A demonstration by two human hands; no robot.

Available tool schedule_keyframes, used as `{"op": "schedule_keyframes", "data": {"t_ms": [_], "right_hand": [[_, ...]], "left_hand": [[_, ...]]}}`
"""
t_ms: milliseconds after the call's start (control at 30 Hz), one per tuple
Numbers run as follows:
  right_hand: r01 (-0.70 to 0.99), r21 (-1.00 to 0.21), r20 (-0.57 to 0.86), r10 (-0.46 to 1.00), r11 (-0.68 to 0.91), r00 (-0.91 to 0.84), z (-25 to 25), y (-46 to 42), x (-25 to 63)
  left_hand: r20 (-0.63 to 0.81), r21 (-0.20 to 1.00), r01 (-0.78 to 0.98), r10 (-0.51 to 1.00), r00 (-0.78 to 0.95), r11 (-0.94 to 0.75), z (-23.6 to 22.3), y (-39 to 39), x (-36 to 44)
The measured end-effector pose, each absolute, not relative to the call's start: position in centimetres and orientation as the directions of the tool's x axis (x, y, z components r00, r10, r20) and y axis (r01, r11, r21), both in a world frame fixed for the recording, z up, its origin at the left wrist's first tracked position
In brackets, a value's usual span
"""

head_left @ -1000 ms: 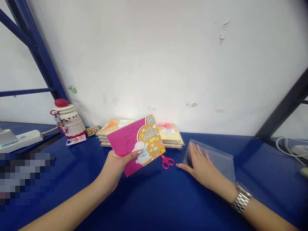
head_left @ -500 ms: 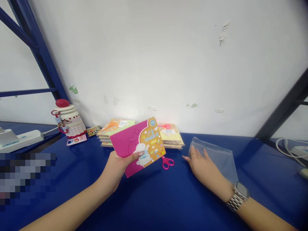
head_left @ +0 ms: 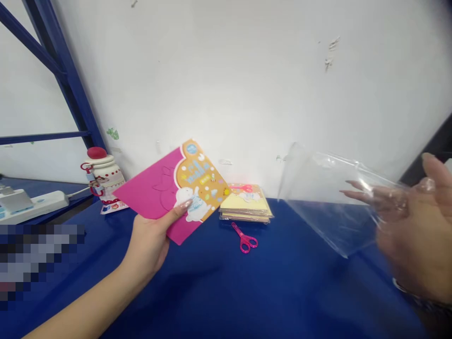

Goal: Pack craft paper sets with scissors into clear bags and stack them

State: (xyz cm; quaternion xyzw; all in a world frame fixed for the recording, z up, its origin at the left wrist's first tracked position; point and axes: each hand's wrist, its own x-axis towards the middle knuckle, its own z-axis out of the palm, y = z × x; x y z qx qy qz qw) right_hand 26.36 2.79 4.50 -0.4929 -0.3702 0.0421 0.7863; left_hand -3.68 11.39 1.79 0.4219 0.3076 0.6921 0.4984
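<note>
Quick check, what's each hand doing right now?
Left hand: closed, holding a pink and orange craft booklet.
Right hand: motion-blurred, holding up a clear plastic bag.

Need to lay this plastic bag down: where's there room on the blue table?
Open blue tabletop lies in front of the scissors, between the left hand and right hand. It's crowded behind, by the stacked craft packs and bottle.
</note>
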Motion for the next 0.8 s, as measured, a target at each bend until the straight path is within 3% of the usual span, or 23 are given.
{"op": "schedule_keyframes", "data": {"t_ms": [100,200,267,367,433,533,633,733,800], "right_hand": [[0.210,-0.848,0.464,0.490,0.487,0.738,4.1,3.4,27.5],[0.111,-0.941,0.331,0.801,0.320,0.499,2.3,5.1,27.6],[0.077,-0.968,0.251,0.915,0.239,0.317,0.6,6.3,26.7],[0.204,-0.965,0.205,0.961,0.166,0.186,-2.0,7.8,25.0],[0.348,-0.920,0.254,0.951,0.182,0.174,-3.1,8.1,24.4],[0.651,-0.699,0.529,0.827,0.297,0.190,-3.3,7.6,24.1],[0.865,-0.282,0.786,0.617,0.416,-0.040,-2.6,6.4,23.3],[0.863,0.147,0.786,0.472,0.484,-0.399,-2.3,5.2,21.4],[0.818,0.340,0.731,0.417,0.465,-0.541,-2.4,4.8,19.7]], "left_hand": [[0.317,0.803,-0.455,0.922,-0.222,-0.386,3.0,11.1,-4.0],[0.326,0.773,-0.491,0.915,-0.236,-0.402,3.6,10.9,-4.1],[0.278,0.797,-0.500,0.941,-0.194,-0.338,3.4,10.8,-4.1],[0.126,0.865,-0.486,0.991,-0.039,-0.129,2.8,10.7,-4.0],[0.018,0.884,-0.468,0.997,0.079,0.021,2.2,10.7,-3.8],[-0.104,0.880,-0.440,0.976,0.191,0.179,1.3,10.7,-3.5],[-0.160,0.876,-0.409,0.955,0.250,0.254,0.7,10.5,-3.2],[-0.160,0.875,-0.392,0.933,0.321,0.285,0.3,10.0,-2.8],[-0.143,0.869,-0.392,0.911,0.387,0.302,0.0,9.5,-2.6]]}}
